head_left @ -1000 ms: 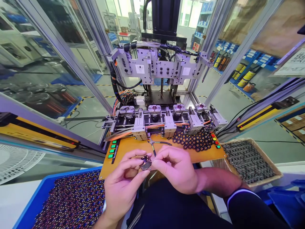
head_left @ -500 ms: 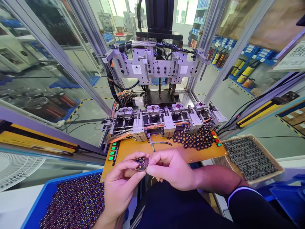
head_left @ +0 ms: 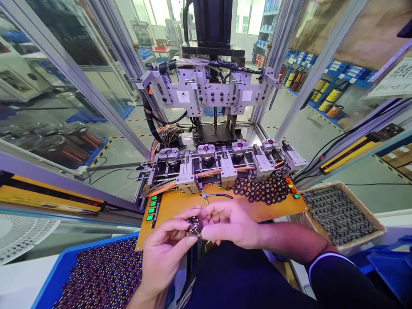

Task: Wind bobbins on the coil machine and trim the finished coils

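A small round motor stator point(head_left: 194, 226), dark with copper windings, is held in front of my body above the bench's near edge. My left hand point(head_left: 170, 240) grips it from the left between thumb and fingers, with its open face tilted up. At its right side my right hand point(head_left: 230, 225) is closed in a pinch, the thumb touching the stator's edge. Fine wire from the stator runs into these fingers, and a loose end hangs below them. Behind the hands, cutting pliers point(head_left: 214, 196) lie on the orange bench top point(head_left: 180, 201).
A fixture row point(head_left: 206, 161) carries stators in several nests under a machine head point(head_left: 212, 92). Many wound stators point(head_left: 264, 189) lie at the bench's right. A blue bin point(head_left: 48, 274) of stators stands left, a box point(head_left: 375, 231) of grey parts right. Green buttons point(head_left: 152, 210) line the left edge.
The stator has turned slightly in my left hand and shifted a little right and down. My right thumb has moved lower along its edge. The machine has not moved.
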`<state>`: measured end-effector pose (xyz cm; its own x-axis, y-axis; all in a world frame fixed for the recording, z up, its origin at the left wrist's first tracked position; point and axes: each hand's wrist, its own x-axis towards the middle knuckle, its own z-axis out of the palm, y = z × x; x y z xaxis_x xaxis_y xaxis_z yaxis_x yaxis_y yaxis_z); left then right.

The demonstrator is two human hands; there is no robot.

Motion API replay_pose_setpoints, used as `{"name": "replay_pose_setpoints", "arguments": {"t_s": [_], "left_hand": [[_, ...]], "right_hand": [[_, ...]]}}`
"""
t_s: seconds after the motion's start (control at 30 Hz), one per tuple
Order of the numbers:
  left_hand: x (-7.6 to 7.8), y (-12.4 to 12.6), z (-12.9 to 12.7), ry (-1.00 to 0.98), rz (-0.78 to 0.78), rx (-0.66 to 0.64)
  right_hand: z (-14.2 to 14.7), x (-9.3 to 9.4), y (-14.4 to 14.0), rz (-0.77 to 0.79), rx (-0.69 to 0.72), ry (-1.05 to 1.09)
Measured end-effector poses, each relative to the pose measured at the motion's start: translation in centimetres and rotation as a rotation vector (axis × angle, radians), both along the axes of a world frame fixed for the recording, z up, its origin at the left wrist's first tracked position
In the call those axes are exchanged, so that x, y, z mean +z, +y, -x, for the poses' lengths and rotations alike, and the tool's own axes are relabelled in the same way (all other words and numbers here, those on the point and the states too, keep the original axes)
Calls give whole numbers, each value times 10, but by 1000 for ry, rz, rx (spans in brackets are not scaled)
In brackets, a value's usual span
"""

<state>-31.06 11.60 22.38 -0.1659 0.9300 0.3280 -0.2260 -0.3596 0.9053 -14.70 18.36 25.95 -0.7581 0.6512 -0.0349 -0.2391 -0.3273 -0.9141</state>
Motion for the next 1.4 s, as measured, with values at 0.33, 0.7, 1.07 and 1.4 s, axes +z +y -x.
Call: {"name": "replay_pose_setpoints", "arguments": {"t_s": [0.33, 0.7, 1.07, 1.4], "left_hand": [[1, 3, 2, 67, -17, -39], [4, 4, 2, 116, 18, 31], [2, 2, 5, 173, -21, 4], [4, 7, 5, 195, -76, -14]], "right_hand": [[7, -11, -3, -151, -84, 9], [8, -12, 0, -523, -327, -40], [8, -14, 4, -738, -450, -62], [11, -25, 4, -985, -584, -94]]}}
